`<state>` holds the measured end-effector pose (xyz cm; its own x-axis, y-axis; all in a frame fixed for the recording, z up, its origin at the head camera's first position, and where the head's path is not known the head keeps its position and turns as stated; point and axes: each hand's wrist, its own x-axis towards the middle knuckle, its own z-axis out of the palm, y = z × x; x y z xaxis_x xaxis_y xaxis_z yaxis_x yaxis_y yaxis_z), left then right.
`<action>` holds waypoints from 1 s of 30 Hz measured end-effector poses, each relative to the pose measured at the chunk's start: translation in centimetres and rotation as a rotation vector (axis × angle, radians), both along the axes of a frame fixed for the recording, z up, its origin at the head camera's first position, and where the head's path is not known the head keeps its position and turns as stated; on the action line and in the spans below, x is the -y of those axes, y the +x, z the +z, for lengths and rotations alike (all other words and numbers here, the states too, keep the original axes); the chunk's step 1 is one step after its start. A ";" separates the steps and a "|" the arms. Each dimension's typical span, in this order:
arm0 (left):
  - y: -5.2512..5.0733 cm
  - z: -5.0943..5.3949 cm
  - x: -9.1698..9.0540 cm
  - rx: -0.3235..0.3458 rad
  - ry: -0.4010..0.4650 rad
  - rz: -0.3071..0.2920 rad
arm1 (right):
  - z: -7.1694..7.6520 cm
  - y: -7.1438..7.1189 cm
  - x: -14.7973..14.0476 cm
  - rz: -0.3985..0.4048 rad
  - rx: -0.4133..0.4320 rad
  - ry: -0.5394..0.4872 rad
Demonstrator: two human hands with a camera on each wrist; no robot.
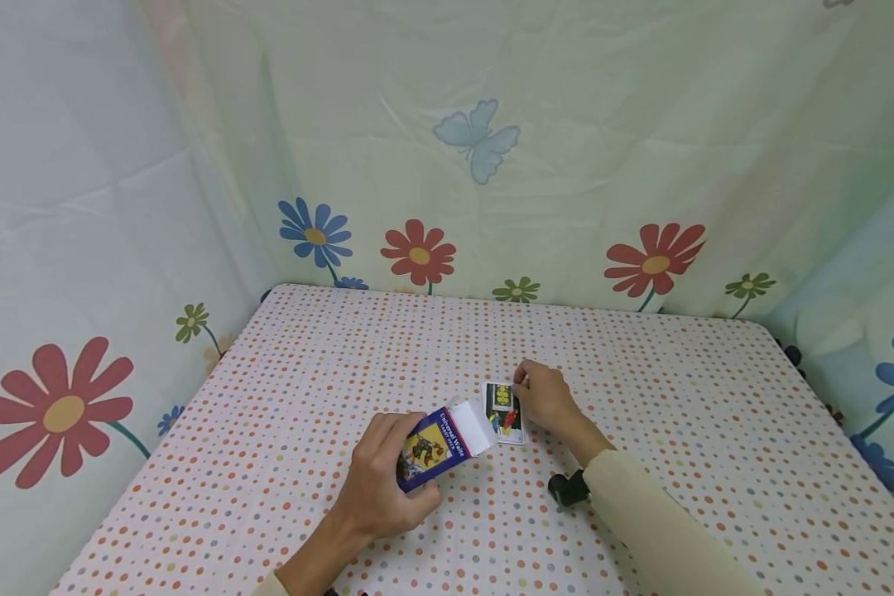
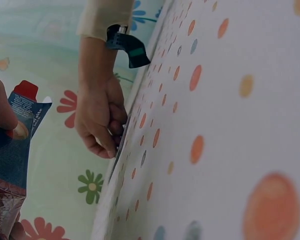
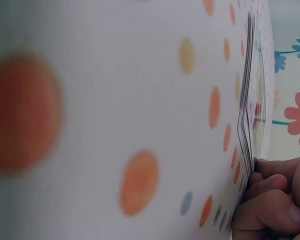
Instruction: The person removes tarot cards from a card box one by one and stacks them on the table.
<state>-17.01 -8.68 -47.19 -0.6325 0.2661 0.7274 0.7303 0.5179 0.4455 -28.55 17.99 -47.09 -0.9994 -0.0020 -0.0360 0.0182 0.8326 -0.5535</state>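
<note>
Pinching the right edge of the tarot card stack (image 1: 502,418) between thumb and curled fingers, the right hand (image 1: 550,399) is low over the dotted tablecloth (image 1: 290,430); the stack lies face up near the middle of the table, just right of the tarot box (image 1: 432,451); the left hand (image 1: 380,476) grips that box around its left part, thumb on the near side and fingers along the far side, with the white flap (image 1: 475,428) folded out to the right, towards the cards.

Handling the stack well probably calls for thumb and fingers to take its whole thickness, so that no bottom card is left on the cloth; the edges show a bend in the right wrist view (a sign, perhaps, of too hard a squeeze), so a lighter pinch would likely spare the cards; squaring their edges seems wise too, and the box wants a firm but gentle hold, lest its walls buckle.

The flap stands close by the stack's left edge and could snag it; whether they touch is unclear; a black strap (image 1: 569,490) sits at the right wrist, near the cloth; flower-print curtains (image 1: 551,182) close off the far, left and right sides.
</note>
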 end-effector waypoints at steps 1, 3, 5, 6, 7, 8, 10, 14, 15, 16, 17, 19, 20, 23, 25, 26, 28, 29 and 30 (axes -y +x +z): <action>0.0 0.0 0.0 0.001 -0.001 0.000 | 0.0 0.0 0.0 0.003 0.000 -0.001; 0.0 0.0 0.0 0.002 -0.003 0.001 | 0.0 0.0 -0.1 0.009 0.001 -0.005; 0.0 0.0 0.0 0.003 -0.005 0.002 | 0.0 -0.1 -0.1 0.015 0.002 -0.005; 0.0 0.0 0.0 0.003 -0.005 0.003 | 0.0 -0.1 -0.1 0.018 0.001 -0.005; 0.0 0.0 0.0 0.004 -0.006 0.003 | 0.1 -0.1 -0.2 0.021 0.001 -0.005; 0.0 0.0 0.0 0.005 -0.005 0.003 | 0.1 -0.1 -0.2 0.024 0.000 -0.004; 0.0 0.0 0.0 0.004 -0.006 0.003 | 0.2 -0.1 -0.2 0.032 0.000 -0.004; 0.0 0.0 0.0 0.004 -0.005 0.002 | 0.2 0.0 -0.4 0.040 0.001 -0.013; 0.0 0.0 0.0 0.004 -0.005 0.002 | 0.2 0.0 -0.4 0.043 0.001 -0.017; 0.0 0.0 0.0 0.004 -0.005 0.002 | 0.2 0.0 -0.5 0.044 0.001 -0.021; 0.0 0.0 -0.1 0.004 -0.005 0.002 | 0.2 0.1 -0.6 0.045 0.001 -0.026; 0.0 0.0 -0.1 0.006 -0.006 0.003 | 0.1 0.1 -0.7 0.053 -0.002 -0.040; 0.0 0.0 -0.1 0.007 -0.006 0.005 | 0.1 0.1 -0.8 0.053 -0.001 -0.049; 0.1 0.0 -0.1 0.012 -0.008 0.004 | 0.1 0.2 -0.9 0.051 0.001 -0.080; 0.1 0.0 -0.1 0.013 -0.008 0.003 | 0.1 0.3 -1.0 0.044 0.006 -0.101; 0.1 0.0 -0.1 0.013 -0.008 0.004 | 0.1 0.3 -1.0 0.042 0.009 -0.111; 0.0 0.0 -0.1 0.014 -0.009 0.004 | 0.2 0.3 -1.1 0.043 0.016 -0.130; 0.0 0.0 -0.1 0.015 -0.009 0.005 | 0.2 0.3 -1.1 0.044 0.020 -0.141; 0.0 0.0 -0.1 0.016 -0.009 0.006 | 0.2 0.3 -1.1 0.043 0.026 -0.153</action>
